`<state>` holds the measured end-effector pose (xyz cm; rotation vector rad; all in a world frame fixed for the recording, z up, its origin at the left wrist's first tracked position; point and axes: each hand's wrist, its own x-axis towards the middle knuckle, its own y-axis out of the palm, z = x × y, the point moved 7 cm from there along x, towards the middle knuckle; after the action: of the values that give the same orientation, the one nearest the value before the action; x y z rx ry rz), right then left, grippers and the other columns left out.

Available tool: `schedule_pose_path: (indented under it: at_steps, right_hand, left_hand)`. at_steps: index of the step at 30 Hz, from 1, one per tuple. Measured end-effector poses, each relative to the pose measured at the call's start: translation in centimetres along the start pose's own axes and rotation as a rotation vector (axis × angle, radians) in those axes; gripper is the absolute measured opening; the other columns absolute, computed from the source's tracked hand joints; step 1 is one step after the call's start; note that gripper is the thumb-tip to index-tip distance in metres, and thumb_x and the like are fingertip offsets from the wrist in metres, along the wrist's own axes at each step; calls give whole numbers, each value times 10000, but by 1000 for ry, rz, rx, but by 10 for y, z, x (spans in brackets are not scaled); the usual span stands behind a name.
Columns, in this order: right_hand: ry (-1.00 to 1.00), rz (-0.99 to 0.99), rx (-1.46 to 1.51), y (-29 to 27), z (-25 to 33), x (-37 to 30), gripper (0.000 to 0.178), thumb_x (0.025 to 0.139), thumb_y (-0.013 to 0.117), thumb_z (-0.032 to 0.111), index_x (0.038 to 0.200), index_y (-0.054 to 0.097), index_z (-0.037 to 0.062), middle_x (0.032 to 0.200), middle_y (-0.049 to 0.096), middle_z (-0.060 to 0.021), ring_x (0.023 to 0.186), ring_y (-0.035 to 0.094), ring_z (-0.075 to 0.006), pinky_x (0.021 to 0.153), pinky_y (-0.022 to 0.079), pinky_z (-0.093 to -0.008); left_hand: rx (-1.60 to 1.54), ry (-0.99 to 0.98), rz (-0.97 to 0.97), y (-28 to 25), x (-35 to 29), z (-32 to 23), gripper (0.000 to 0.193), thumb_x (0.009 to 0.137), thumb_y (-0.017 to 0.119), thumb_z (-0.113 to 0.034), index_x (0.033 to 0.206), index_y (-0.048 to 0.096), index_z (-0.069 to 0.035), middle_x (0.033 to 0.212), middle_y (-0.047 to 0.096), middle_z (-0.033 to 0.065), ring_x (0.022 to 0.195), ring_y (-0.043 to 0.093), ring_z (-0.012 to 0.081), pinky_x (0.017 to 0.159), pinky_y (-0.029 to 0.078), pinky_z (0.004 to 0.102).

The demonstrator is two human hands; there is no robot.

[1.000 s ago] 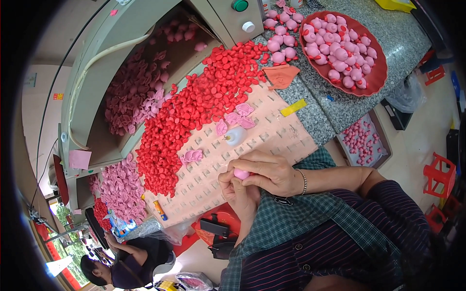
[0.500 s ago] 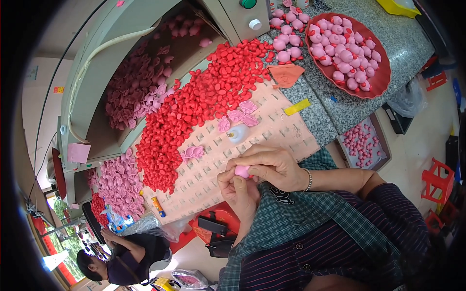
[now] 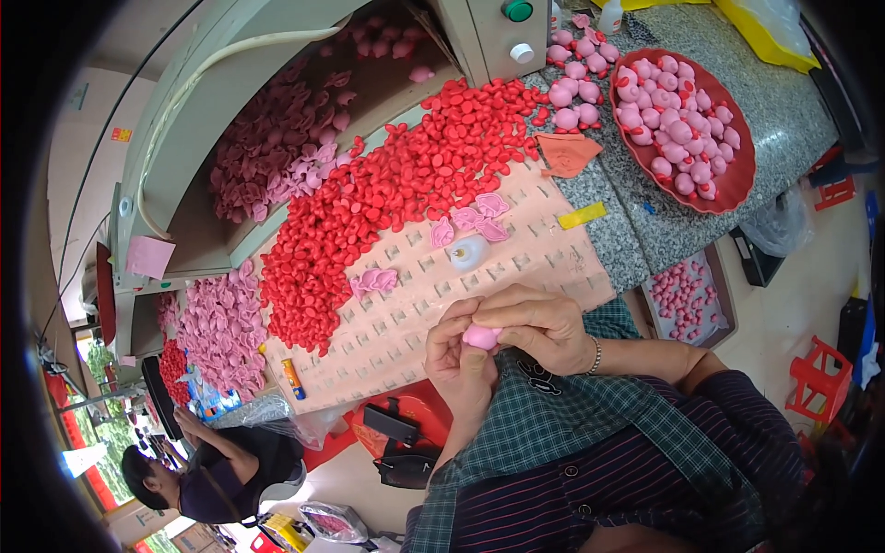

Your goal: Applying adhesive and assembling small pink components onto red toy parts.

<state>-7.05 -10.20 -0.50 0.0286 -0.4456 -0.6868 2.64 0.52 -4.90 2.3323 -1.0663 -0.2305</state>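
Close in front of my apron, both hands meet around one small rounded pink piece (image 3: 479, 337). My left hand (image 3: 454, 367) pinches it from below and the left, its thumb pressed on the near side. From the right, my right hand (image 3: 542, 324) grips the same piece, fingertips over its top; part of it is hidden by the fingers. Just beyond my hands, a small whitish squeeze bottle (image 3: 468, 252) stands on the pink slotted mat (image 3: 406, 324). Several thin, curled pink pieces (image 3: 472, 219) lie near the bottle, and more folded pink pieces (image 3: 373, 282) are to its left.
A long heap of small red pieces (image 3: 369, 207) covers the mat's far side, before a grey machine housing (image 3: 171, 115). A red bowl (image 3: 743, 175) of pink figures stands far right. An orange tube (image 3: 293, 379) lies left. Another person (image 3: 221, 479) sits lower left.
The view has shifted slightly, moving the bench scene within it. Between my fingers the pink piece has turned, and more of its surface shows. Both hands keep hold of it.
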Motion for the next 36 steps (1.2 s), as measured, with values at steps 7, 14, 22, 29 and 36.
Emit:
schedule_pose_path:
  at_steps: [7,14,22,29,36]
  right_hand:
    - [-29,5,23,1,3,0,187,880,655,23,1049,703,-41,1034,687,-166,967,665,-254,863,510,-343]
    - [-27,6,17,4,3,0,186,900,647,47,1054,695,-46,1011,676,-156,952,654,-246,865,505,-339]
    - [109,11,-29,1,-11,4,211,927,622,43,1115,682,-29,1053,667,-138,969,639,-203,860,499,-302]
    - [516,-31,348,2,-36,-10,253,979,581,84,1206,638,-12,1043,668,-102,827,656,-145,710,526,-249]
    - [704,-158,711,1,-52,-22,283,1024,521,157,1220,615,-24,946,684,-99,706,644,-129,578,466,-219]
  left_hand:
    - [178,166,68,7,-1,-8,349,917,701,-243,1149,540,-38,1274,557,214,1210,546,332,1044,443,460]
    - [203,167,40,7,-2,-10,327,930,685,-242,1140,544,-35,1258,560,213,1217,536,326,1042,440,460]
    - [237,13,-12,6,8,-10,167,982,578,-96,1103,546,14,1259,574,216,1178,561,250,1024,429,369]
    - [249,-212,-101,-3,4,0,176,1004,532,-89,1139,556,22,1279,569,182,1136,564,205,1007,436,338]
    - [583,49,73,24,11,-23,286,979,554,-51,1253,563,31,1317,552,199,1190,566,250,977,472,340]
